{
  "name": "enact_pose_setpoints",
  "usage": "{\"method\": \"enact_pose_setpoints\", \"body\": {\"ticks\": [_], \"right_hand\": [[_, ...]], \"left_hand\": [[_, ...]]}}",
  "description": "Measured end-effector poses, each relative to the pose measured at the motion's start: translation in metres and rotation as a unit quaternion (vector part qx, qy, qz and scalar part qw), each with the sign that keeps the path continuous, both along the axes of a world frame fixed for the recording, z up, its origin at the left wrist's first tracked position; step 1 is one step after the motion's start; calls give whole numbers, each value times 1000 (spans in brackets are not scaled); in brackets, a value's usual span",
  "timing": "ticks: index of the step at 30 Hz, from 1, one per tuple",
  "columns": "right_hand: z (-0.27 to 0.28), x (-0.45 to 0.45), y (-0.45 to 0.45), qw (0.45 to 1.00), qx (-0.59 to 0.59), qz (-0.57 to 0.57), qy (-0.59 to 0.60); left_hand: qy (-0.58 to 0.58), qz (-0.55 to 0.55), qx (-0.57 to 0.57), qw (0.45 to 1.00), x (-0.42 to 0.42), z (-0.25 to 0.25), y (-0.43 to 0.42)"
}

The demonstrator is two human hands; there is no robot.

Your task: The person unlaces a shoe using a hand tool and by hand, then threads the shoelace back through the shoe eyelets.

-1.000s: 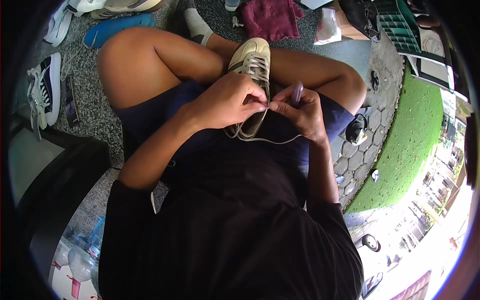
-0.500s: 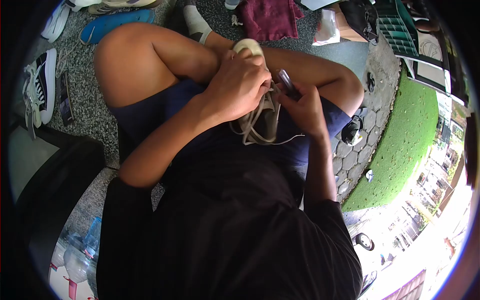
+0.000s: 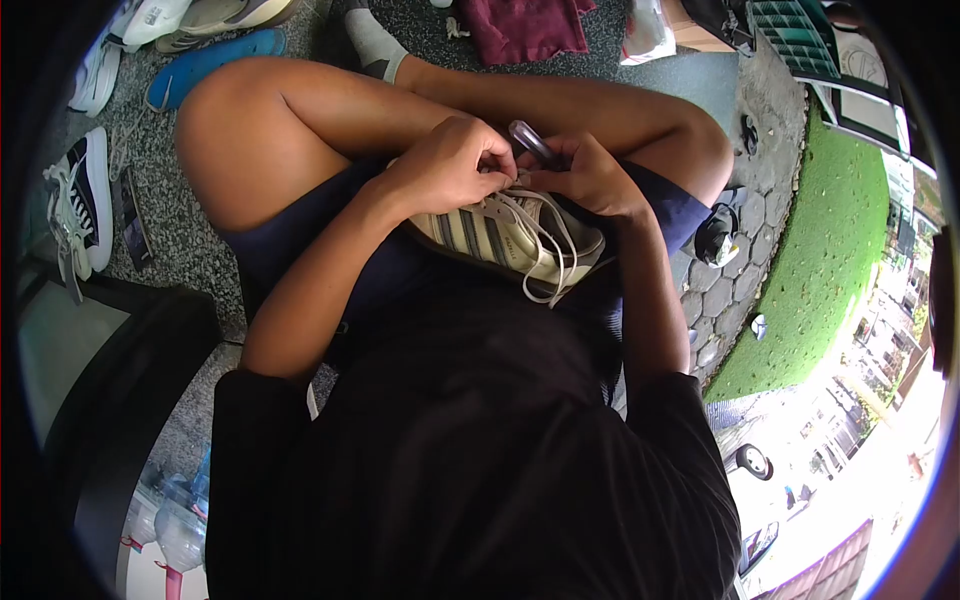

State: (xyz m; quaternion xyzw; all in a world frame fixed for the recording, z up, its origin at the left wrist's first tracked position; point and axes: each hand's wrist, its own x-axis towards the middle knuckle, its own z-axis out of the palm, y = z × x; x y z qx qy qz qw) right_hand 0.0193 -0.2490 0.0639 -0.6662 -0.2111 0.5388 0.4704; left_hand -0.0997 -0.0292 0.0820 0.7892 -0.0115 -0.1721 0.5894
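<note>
A cream sneaker with dark side stripes (image 3: 475, 237) lies sideways across my lap, its collar toward the right. Its pale shoelace (image 3: 545, 262) hangs in loose loops over the side. My left hand (image 3: 455, 168) is closed in a pinch on the lace at the eyelets, covering the toe end. Close against it, my right hand (image 3: 590, 178) is closed around a slim tool with a shiny, greyish-purple handle (image 3: 533, 143). That handle sticks out past the fingers; its other end is hidden. The right fingertips also meet at the lace, beside the left ones.
My crossed legs surround the work. Several other shoes, a blue insole (image 3: 215, 68) and a black-and-white sneaker (image 3: 90, 200) among them, lie on the left. A maroon cloth (image 3: 525, 28) is ahead. Clear plastic bottles (image 3: 180, 530) stand at lower left, and a green crate (image 3: 795, 45) upper right.
The sneaker has turned from pointing away from me to lying sideways, showing its striped side. Both hands moved with it and stay at the laces; the tool's handle shifted left.
</note>
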Motion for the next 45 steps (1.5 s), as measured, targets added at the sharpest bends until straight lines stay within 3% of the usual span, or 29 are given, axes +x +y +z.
{"method": "enact_pose_setpoints", "body": {"ticks": [5, 7, 8, 10, 14, 17, 19, 29, 45], "right_hand": [[17, -11, 4, 999, 2, -5, 47], [22, -15, -2, 992, 31, -97, -73], [28, -17, -5, 993, 31, -94, -70], [43, -23, -15, 934, 66, -283, -206], [74, -50, -45, 905, 87, -290, -299], [86, -74, -31, 928, 82, -239, -272], [80, -80, -26, 926, 69, -159, -335], [65, -83, -19, 919, 74, -62, -382], [64, -94, -17, 894, 69, -36, -442]], "left_hand": [[47, 45, -41, 997, -12, -10, -2], [54, 55, -61, 995, -17, -12, -2], [62, 52, -47, 996, -18, -6, -3], [73, 53, -31, 995, -20, -1, -3], [1, 62, -23, 998, -22, 1, -3], [34, 45, -25, 998, -19, 0, -2], [74, 26, -23, 997, -19, -4, -1], [64, 37, -12, 997, -21, -12, -1], [29, 58, -48, 997, -22, -16, 1]]}}
